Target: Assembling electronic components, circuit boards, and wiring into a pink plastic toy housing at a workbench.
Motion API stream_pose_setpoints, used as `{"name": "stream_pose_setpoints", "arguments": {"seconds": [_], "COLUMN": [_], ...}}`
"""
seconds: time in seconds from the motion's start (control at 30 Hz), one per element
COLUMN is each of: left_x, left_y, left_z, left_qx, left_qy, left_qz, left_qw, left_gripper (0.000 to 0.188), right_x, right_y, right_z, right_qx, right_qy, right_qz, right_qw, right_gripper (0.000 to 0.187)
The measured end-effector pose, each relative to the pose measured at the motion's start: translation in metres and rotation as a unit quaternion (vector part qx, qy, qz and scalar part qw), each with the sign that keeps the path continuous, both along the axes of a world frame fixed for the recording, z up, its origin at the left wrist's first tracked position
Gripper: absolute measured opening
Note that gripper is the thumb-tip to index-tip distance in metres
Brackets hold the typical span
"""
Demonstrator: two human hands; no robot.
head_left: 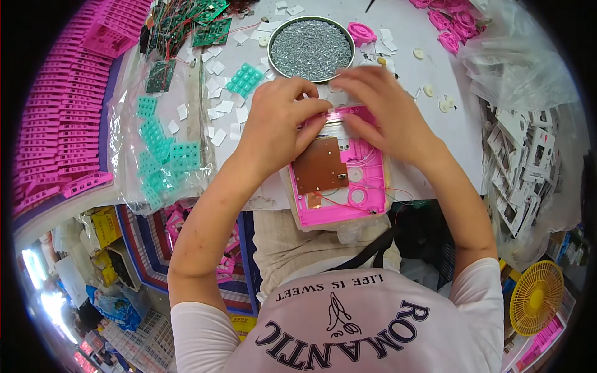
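Two bare hands meet at the far edge of an opened pink plastic housing [314, 215].
From my remote seat I see the housing lying at the near edge of the white worktable [465, 127], close to the torso, its brown circuit board [318, 171] exposed. The left hand [280, 118] curls, thumb and fingers drawn together by the silver strip [336, 129]; I cannot tell whether they pinch a part. The right hand [395, 118] is loosely open (motion blurs its fingers), just beside the round dish [268, 50] of screws [311, 50]. To work that edge well, I would steady the housing with one hand, press evenly with the other, and keep the thin red wire [334, 201] clear of the rim.
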State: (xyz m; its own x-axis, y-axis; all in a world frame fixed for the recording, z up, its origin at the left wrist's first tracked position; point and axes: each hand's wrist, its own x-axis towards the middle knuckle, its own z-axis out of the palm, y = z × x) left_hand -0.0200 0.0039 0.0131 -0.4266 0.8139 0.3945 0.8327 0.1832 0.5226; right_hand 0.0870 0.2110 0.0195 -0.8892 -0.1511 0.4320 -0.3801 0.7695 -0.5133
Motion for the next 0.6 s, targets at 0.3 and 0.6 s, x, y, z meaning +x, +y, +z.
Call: {"name": "stream_pose_setpoints", "arguments": {"seconds": [0.3,0.6], "left_x": [0.034,0.042], "left_y": [-0.011,-0.018], "left_z": [0.005,-0.013], "left_qx": [0.019,0.139], "left_qy": [0.134,-0.254], "left_qz": [0.081,0.218], "left_qw": [0.987,0.932], "left_gripper": [0.024,0.015], "right_x": [0.003,0.014], "right_y": [-0.009,-0.018], "right_z": [0.0,-0.003], "right_qx": [0.11,0.142], "right_qy": [0.136,0.057], "right_qz": [-0.033,-0.057], "right_qw": [0.984,0.987], "right_gripper": [0.016,0.013]}}
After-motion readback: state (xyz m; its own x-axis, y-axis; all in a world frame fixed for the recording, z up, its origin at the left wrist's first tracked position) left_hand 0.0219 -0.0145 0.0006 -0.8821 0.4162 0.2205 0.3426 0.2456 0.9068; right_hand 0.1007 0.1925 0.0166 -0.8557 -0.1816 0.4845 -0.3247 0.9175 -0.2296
